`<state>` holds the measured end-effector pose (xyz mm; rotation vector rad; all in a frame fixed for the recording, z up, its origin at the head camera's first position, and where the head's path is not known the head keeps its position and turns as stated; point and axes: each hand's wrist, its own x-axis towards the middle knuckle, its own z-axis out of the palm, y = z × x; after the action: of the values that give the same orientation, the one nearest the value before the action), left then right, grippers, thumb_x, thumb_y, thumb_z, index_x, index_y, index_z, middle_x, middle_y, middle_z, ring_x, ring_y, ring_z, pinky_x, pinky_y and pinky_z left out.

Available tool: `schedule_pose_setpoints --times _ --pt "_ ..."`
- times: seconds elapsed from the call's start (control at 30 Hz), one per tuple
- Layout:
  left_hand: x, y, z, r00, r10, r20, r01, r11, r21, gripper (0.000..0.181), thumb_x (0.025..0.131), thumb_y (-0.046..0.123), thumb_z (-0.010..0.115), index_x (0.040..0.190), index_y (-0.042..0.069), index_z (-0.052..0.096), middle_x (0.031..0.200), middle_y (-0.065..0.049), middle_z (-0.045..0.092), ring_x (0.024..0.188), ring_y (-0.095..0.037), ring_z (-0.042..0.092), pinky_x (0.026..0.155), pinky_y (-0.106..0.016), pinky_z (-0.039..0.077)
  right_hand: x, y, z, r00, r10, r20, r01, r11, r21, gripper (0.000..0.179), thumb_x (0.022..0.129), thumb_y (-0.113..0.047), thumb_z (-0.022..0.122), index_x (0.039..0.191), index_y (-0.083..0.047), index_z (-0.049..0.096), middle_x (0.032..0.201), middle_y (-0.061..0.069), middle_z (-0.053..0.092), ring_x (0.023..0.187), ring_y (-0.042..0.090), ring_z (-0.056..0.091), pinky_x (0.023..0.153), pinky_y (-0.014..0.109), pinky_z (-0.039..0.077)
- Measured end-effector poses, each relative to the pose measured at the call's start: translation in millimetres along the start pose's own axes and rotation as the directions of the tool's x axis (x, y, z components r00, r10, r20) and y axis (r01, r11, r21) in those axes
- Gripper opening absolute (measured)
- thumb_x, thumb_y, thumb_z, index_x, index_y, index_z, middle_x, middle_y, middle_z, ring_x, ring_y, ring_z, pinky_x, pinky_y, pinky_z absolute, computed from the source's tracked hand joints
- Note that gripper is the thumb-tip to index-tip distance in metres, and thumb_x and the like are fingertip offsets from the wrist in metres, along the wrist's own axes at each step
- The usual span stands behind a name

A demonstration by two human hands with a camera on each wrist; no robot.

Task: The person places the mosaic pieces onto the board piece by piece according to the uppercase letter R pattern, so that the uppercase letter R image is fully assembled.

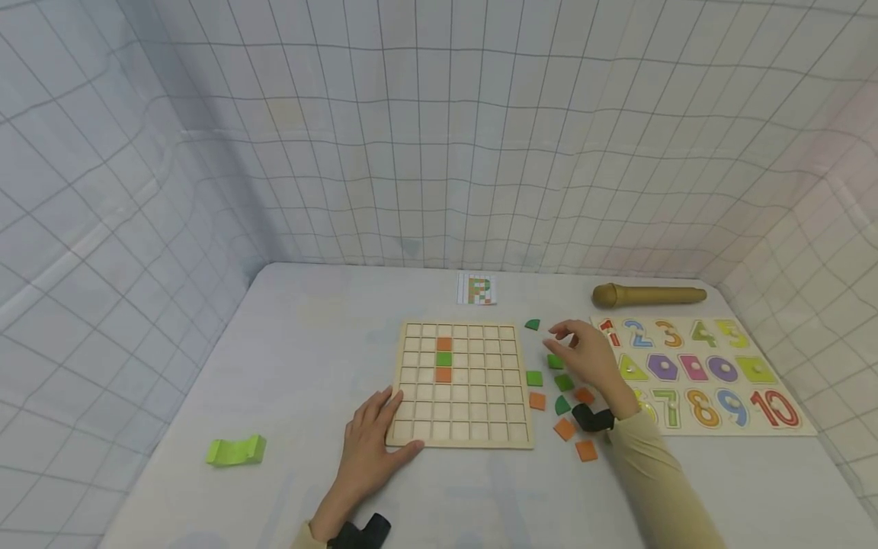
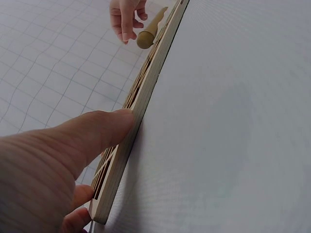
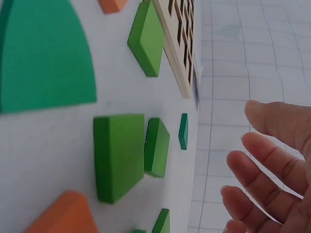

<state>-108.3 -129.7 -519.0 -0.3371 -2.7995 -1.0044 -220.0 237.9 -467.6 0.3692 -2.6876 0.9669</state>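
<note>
My left hand (image 1: pixel 370 442) rests at the near left corner of a wooden grid board (image 1: pixel 464 442). Its thumb (image 2: pixel 109 127) lies against the near edge and its fingers touch the left side. On the board, a green square (image 1: pixel 443 359) sits between two orange squares, all in one column. Above the loose pieces right of the board hovers my right hand (image 1: pixel 583 354), fingers loosely bent, with nothing visible between them. Beneath and around it lie green squares (image 3: pixel 121 155), orange squares (image 1: pixel 537 401) and dark green quarter-circles (image 3: pixel 46 58).
Behind the board lies a small pattern card (image 1: pixel 477 290). A number-and-shape puzzle board (image 1: pixel 706 374) is on the right, with a brown microphone-shaped object (image 1: pixel 648 296) beyond it. At the left sits a bright green curved block (image 1: pixel 236 451). Grid-patterned curtains (image 1: pixel 425 152) surround the table.
</note>
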Motion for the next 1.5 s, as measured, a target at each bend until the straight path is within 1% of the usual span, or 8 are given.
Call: schedule_pose_setpoints --times 0.13,0.27,0.57,0.9,0.97,1.1,1.33,1.5 --pt "0.6 0.2 0.1 1.000 0.004 -0.004 -0.004 1.000 -0.001 0.081 0.075 0.041 0.078 0.139 0.004 0.047 0.145 -0.016 0.037 0.131 -0.037 0.028 0.092 -0.055 0.027 -1.2 3.7 -2.9 0.998 0.028 0.057 -0.028 1.000 -0.013 0.026 0.085 -0.022 0.073 0.101 -0.002 0.069 0.089 0.006 0.064 0.071 0.019 0.051 0.063 0.034 0.041" --pt "0.6 -0.3 0.7 1.000 -0.004 0.003 0.004 1.000 -0.001 0.081 0.075 0.041 0.078 0.140 0.005 0.046 0.145 -0.015 0.036 0.131 -0.036 0.027 0.093 -0.054 0.026 -2.3 6.1 -4.3 0.991 0.076 0.114 -0.073 0.997 -0.031 0.027 0.085 -0.022 0.073 0.102 -0.002 0.069 0.089 0.006 0.064 0.070 0.019 0.051 0.063 0.034 0.040" --pt "0.5 -1.5 1.0 1.000 -0.002 0.001 0.002 1.000 0.000 0.080 0.076 0.042 0.077 0.140 0.004 0.047 0.145 -0.016 0.036 0.131 -0.036 0.027 0.091 -0.053 0.027 -4.8 12.1 -4.6 0.964 0.172 0.205 -0.161 0.984 -0.070 0.027 0.082 -0.021 0.076 0.102 -0.005 0.068 0.091 0.005 0.064 0.070 0.018 0.051 0.062 0.032 0.041" --pt "0.0 -2.2 1.5 1.000 -0.009 0.009 0.010 1.000 -0.012 0.081 0.076 0.043 0.077 0.140 0.005 0.046 0.146 -0.015 0.036 0.132 -0.036 0.026 0.093 -0.054 0.026 -4.6 11.0 -7.6 0.932 0.233 0.277 -0.215 0.972 -0.094 0.026 0.081 -0.022 0.076 0.099 -0.005 0.069 0.095 0.007 0.065 0.075 0.020 0.054 0.066 0.035 0.043" --pt "0.0 -2.7 1.6 1.000 -0.010 0.009 0.010 1.000 -0.011 0.081 0.076 0.043 0.077 0.140 0.005 0.046 0.146 -0.015 0.036 0.132 -0.036 0.026 0.093 -0.054 0.026 -4.6 9.9 -8.9 0.926 0.235 0.294 -0.217 0.972 -0.094 0.025 0.081 -0.022 0.076 0.098 -0.005 0.069 0.095 0.007 0.065 0.075 0.020 0.053 0.066 0.036 0.043" --pt "0.1 -2.5 1.9 1.000 -0.007 0.009 0.007 1.000 -0.011 0.081 0.076 0.043 0.077 0.140 0.005 0.046 0.146 -0.015 0.036 0.132 -0.036 0.027 0.093 -0.054 0.026 -4.1 9.4 -10.0 0.921 0.232 0.312 -0.208 0.972 -0.108 0.023 0.081 -0.022 0.076 0.096 -0.005 0.070 0.094 0.006 0.064 0.076 0.020 0.052 0.067 0.037 0.043" --pt "0.2 -1.4 1.6 1.000 -0.002 0.002 0.002 1.000 -0.011 0.080 0.076 0.042 0.077 0.140 0.004 0.047 0.145 -0.016 0.036 0.131 -0.036 0.027 0.093 -0.055 0.026 -1.8 11.5 -8.4 0.922 0.220 0.319 -0.188 0.974 -0.129 0.020 0.082 -0.021 0.076 0.094 -0.007 0.071 0.094 0.006 0.064 0.081 0.022 0.055 0.072 0.041 0.044" --pt "-0.3 -1.1 0.8 1.000 -0.004 0.004 0.004 1.000 -0.010 0.080 0.076 0.042 0.077 0.139 0.004 0.047 0.145 -0.016 0.036 0.131 -0.036 0.027 0.093 -0.055 0.026 -0.5 12.5 -6.2 0.928 0.197 0.317 -0.165 0.978 -0.125 0.017 0.081 -0.020 0.077 0.090 -0.009 0.066 0.088 0.003 0.060 0.074 0.020 0.051 0.065 0.037 0.041"
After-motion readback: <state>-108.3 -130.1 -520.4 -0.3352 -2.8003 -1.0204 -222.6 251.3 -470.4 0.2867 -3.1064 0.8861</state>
